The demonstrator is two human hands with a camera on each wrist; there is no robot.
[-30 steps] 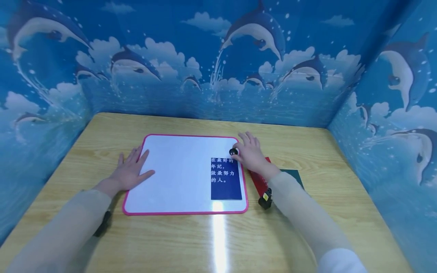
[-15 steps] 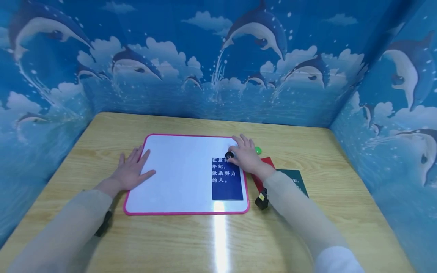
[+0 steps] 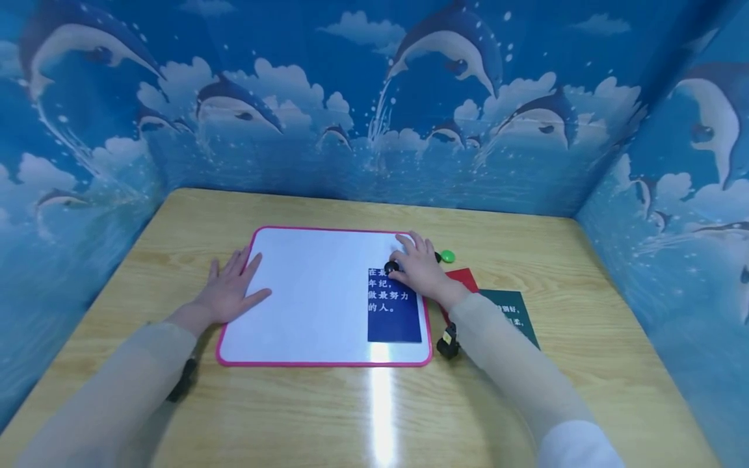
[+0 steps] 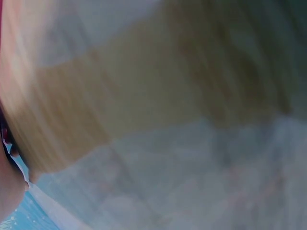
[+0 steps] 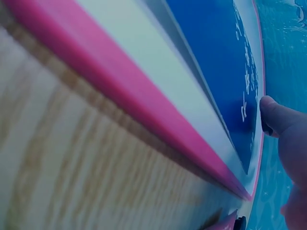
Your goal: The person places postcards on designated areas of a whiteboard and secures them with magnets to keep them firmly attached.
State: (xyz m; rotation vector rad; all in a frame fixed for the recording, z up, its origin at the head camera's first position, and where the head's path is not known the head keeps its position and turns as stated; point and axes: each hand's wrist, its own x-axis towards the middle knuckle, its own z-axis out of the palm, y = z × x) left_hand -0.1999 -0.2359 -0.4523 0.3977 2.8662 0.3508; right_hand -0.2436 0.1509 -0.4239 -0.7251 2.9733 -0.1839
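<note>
A whiteboard [image 3: 310, 299] with a pink frame lies on the wooden table. Near its right side is a dark blue card [image 3: 394, 325] printed with white characters, also seen in the right wrist view as a blue card [image 5: 211, 57]. My right hand [image 3: 422, 270] pinches a round black magnet [image 3: 391, 267] between thumb and finger over the card's top edge, hiding part of the first line of text. Fingers spread, my left hand [image 3: 228, 292] rests on the board's left edge. The left wrist view is mostly blurred cloth and wood.
Right of the board lie a red card [image 3: 462, 279] and a dark green card [image 3: 510, 310], both partly under the right forearm in view. A green round magnet [image 3: 447, 256] sits behind them, with a black piece beside it. Dolphin-print curtains [image 3: 351, 162] border the table.
My right hand has moved the black magnet slightly left and toward me, from above the card onto its top edge. The green magnet has come into view. My left hand stays put.
</note>
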